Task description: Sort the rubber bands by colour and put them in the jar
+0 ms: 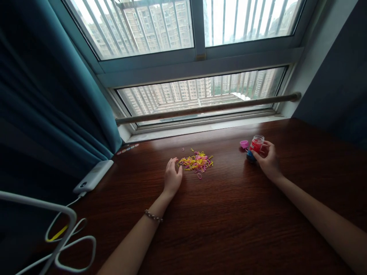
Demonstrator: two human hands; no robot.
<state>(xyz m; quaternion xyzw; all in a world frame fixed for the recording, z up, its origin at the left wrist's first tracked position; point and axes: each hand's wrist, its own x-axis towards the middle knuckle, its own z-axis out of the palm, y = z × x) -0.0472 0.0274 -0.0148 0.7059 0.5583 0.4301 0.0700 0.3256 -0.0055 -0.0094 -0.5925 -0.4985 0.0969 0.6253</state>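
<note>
A loose pile of small yellow, pink and orange loops, which look like little elastic bands (197,162), lies on the dark wooden table. My left hand (172,178) rests at the pile's left edge, thumb apart from the fingers, with nothing visible in it. To the right, my right hand (268,160) grips a small clear jar (257,143) with red on its side. Something blue (250,155) shows at the jar's lower end, partly behind my fingers. Just left of the jar sits a small pink cup-shaped piece (244,144).
A white power bank (93,176) with a cable stands by the blue curtain (57,95) on the left. White tubing (70,214) curves over the lower left. Beyond the table (218,225) are the window and a horizontal rail (206,109).
</note>
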